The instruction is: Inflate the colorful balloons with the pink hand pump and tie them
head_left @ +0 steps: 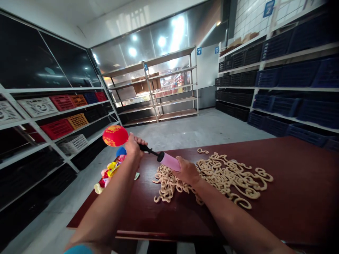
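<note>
A red balloon (115,135) with yellow markings, partly inflated, sticks out to the left of my left hand (134,144). That hand is closed around the balloon's neck and the black end of a balloon pump (169,161); the fingers hide where the two meet. My right hand (186,171) wraps around the pump's pink barrel, and a length of black rod shows between barrel and left hand. Beneath the right hand and forearm spreads a heap of beige, curled rope-like pieces (225,176). Beside my left forearm lies a pile of colourful limp pieces (112,169), perhaps uninflated balloons.
Everything lies on a dark red-brown table (299,183). A small paper scrap (136,176) is near the left forearm. Shelves with coloured crates (61,102) line the left, dark blue crates (286,106) the right. A metal rack (174,102) stands beyond the grey floor.
</note>
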Motion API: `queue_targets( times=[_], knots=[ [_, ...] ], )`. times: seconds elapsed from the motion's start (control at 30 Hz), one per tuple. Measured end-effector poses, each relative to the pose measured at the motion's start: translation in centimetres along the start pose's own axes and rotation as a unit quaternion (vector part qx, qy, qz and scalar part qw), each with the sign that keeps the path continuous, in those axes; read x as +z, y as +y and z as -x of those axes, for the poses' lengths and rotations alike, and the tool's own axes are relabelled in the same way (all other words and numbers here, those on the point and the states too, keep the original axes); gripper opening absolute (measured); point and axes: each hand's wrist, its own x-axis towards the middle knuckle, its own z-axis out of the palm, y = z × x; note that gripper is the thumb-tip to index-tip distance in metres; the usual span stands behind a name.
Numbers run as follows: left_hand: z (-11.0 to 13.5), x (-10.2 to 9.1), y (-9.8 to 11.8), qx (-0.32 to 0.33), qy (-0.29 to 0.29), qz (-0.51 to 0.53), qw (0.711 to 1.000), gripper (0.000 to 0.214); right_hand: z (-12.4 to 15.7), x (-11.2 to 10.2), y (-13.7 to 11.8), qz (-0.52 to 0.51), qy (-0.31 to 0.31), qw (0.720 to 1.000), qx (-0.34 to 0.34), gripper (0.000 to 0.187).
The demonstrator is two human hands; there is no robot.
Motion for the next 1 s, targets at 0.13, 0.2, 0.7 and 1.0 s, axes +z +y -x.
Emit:
queue_targets(
  times=[0.13, 0.2, 0.7, 1.0],
  knots=[
    [-2.4, -0.5, 5.1, 0.041, 0.014, -0.006, 0.999, 0.037, -0.1, 0.0, 0.2, -0.001, -0.006, 1.0, 0.003, 0.033],
    [-3.1, -0.6, 6.4, 0.051, 0.016, -0.013, 0.999, 0.036, -0.2, 0.3, 0.2, -0.005, -0.008, 1.0, 0.004, 0.033],
    [1.7, 0.7, -5.7, -0.015, -0.003, -0.001, 1.0, 0.04, 0.0, 1.1, 0.4, 0.003, -0.025, 0.999, 0.044, 0.046],
    [-1.1, 0.1, 3.4, 0.014, -0.004, -0.008, 1.0, 0.037, 0.0, 0.4, 0.3, -0.014, -0.017, 1.0, 0.014, 0.04]
  ],
)
